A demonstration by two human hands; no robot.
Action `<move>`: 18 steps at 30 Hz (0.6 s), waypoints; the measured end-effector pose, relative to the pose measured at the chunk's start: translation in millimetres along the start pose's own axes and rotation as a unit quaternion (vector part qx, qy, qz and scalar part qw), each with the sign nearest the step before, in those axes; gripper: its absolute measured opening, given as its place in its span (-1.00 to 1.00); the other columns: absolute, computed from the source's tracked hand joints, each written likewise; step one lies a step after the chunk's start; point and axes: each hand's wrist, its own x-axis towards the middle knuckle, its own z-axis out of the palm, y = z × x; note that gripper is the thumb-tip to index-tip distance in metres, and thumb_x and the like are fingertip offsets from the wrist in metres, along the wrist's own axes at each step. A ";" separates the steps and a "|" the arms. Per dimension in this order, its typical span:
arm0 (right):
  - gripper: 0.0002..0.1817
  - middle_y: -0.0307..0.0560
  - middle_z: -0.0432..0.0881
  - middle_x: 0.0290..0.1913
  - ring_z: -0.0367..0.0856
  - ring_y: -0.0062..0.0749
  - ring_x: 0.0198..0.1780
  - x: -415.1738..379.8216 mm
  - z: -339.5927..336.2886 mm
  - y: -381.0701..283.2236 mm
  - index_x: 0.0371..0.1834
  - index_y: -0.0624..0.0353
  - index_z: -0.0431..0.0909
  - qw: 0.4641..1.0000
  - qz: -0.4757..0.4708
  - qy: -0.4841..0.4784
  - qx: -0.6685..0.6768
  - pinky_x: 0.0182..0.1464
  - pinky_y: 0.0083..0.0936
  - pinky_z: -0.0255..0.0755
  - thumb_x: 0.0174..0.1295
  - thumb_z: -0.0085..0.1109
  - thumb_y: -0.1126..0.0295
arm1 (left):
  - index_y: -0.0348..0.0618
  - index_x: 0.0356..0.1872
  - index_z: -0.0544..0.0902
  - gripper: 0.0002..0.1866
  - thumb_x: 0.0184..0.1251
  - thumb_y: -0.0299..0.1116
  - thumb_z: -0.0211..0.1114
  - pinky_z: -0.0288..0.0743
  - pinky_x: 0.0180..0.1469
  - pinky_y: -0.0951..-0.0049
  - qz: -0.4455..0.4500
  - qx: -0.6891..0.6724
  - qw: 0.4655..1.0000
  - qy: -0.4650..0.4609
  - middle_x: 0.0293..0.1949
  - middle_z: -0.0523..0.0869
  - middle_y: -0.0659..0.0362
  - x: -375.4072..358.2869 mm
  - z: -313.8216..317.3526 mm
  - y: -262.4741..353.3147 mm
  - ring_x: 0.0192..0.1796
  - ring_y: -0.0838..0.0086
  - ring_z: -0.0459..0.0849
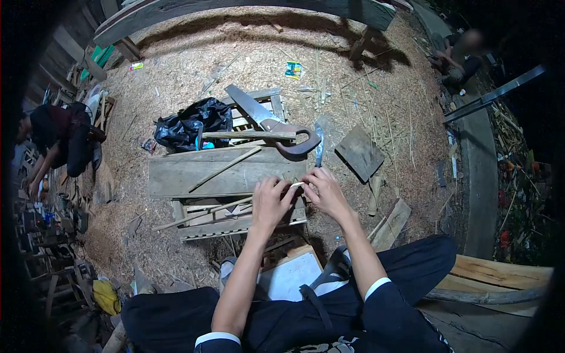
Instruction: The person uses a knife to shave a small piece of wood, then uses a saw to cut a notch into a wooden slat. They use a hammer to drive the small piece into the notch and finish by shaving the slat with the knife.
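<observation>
My left hand (271,202) and my right hand (325,193) meet over the right end of a low wooden bench. Between their fingertips is a small pale piece of wood (297,184), pinched from both sides and partly hidden. Just beyond my right hand lies a blade-like tool (319,143), its near end close to my fingers. A handsaw (268,119) with a brown handle rests farther back, across the slats. On the bench's grey plank (170,176) lies a thin stick (226,169), left of my hands.
A black plastic bag (197,125) sits behind the plank. Right of the bench is a square board (359,153) on shavings. Thin sticks (203,216) cross the lower slats. A long beam (235,15) spans the back. One person (62,138) crouches left; another (459,56) sits far right.
</observation>
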 end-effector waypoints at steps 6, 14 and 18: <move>-0.78 0.07 0.64 -0.02 0.60 0.05 0.12 1.7 -2.0 -0.2 -0.03 0.31 0.68 0.998 -0.007 -0.013 0.060 0.21 -0.16 0.48 0.34 0.31 0.41 | -0.07 -0.08 0.82 -0.73 0.35 -0.14 0.48 0.43 0.18 0.12 0.010 0.014 1.000 0.006 -0.01 0.75 0.11 14.7 -22.4 -9.9 0.10 0.16 0.67; -0.80 0.08 0.65 -0.05 0.62 0.01 0.08 -4.1 -25.8 -0.9 -0.05 0.31 0.67 0.993 -0.010 0.004 0.118 0.19 -0.21 0.49 0.36 0.29 0.43 | -0.03 0.10 0.77 -0.64 0.36 -0.13 0.48 0.36 0.29 0.13 0.018 0.016 0.999 -0.022 0.04 0.79 0.07 -4.1 -65.5 12.7 0.11 0.18 0.70; -0.80 0.08 0.65 -0.04 0.61 0.02 0.11 0.5 -23.9 -7.3 -0.04 0.30 0.67 0.989 0.014 -0.019 0.144 0.21 -0.19 0.48 0.37 0.27 0.41 | 0.08 0.15 0.77 -0.56 0.20 -0.42 0.48 0.35 0.17 0.15 0.022 0.048 0.996 -0.074 -0.07 0.79 0.17 -15.3 -57.3 -2.2 0.00 0.26 0.72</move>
